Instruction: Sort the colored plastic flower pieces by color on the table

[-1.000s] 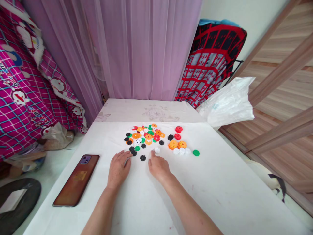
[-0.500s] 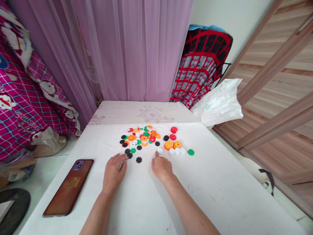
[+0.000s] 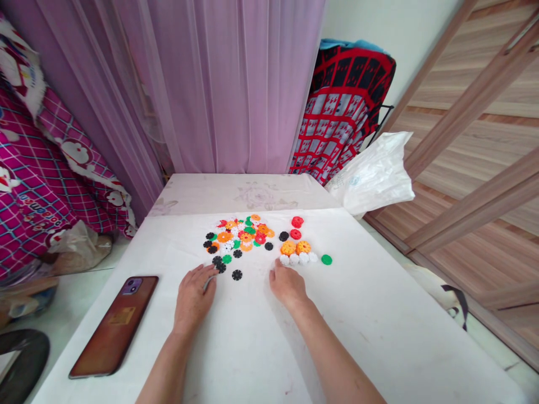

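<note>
A heap of small flower-shaped plastic discs [image 3: 242, 233] in orange, red, green, white and black lies mid-table. To its right sit sorted groups: two red discs [image 3: 296, 227], two orange discs [image 3: 295, 247], a row of white discs [image 3: 298, 258] and one green disc [image 3: 326, 260]. My right hand [image 3: 287, 284] rests palm down with fingertips touching the leftmost white disc of the row. My left hand [image 3: 193, 294] lies flat, fingers stretched toward black discs [image 3: 219, 264]; a lone black disc [image 3: 237, 275] lies between my hands.
A brown phone [image 3: 113, 325] lies face down at the table's left edge. A white plastic bag [image 3: 374, 177] sits at the far right corner. Purple curtains, a patterned pink blanket and a red-black cloth stand behind the white table [image 3: 400, 314].
My right hand has slid a white disc to the right, joining it to the row of white discs. My left hand has stayed in place.
</note>
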`<state>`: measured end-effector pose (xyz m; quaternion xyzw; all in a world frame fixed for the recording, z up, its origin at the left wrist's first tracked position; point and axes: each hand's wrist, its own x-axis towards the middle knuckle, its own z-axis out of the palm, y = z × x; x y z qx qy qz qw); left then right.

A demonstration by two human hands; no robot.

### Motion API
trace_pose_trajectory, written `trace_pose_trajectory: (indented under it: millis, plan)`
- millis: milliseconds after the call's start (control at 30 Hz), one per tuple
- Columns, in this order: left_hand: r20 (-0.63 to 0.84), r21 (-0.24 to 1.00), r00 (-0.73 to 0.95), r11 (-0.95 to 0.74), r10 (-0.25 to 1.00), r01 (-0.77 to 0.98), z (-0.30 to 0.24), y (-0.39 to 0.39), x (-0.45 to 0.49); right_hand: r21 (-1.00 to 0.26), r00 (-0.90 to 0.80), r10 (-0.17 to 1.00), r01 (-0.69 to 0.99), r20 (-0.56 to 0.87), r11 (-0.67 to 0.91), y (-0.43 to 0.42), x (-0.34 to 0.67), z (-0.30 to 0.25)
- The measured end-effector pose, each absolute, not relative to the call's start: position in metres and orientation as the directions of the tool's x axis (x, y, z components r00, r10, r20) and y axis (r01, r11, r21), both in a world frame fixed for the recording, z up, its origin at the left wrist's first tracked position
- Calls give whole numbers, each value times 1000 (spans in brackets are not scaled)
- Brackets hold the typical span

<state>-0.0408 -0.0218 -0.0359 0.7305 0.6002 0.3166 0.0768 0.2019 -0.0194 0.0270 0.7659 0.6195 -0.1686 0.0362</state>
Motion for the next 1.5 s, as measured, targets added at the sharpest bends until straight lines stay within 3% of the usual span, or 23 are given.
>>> trace_pose_trajectory:
  millis: [133,333,567,767,1000,1167,1500]
  plan:
    - [375,497,77,-270,924,825,-36,-21,-41,-157,139,951,970,-277,-188,-25,200,27]
    - [358,510,69,-257,931,821,-34,-22,-40,-249,-64,984,968,-166,21,-47,176,14]
    - [364,504,55,-246,930,828,-32,-22,-37,-381,-46,999,923,23,52,-49,167,-6]
    - [340,357,41,-169,940,919,-31,-23,-31,-356,-105,985,923,137,148,-35,153,-9]
    - [131,139,85,-103,988,985,-17,-25,-17,-362,-88,988,923,130,130,-22,145,-12]
    - [106,122,132,-145,986,982,-15,-25,-17,-424,-33,985,900,168,103,-23,145,-15]
    - [196,149,170,-200,966,968,-24,-23,-22,-497,-111,958,836,264,234,-36,157,-22]
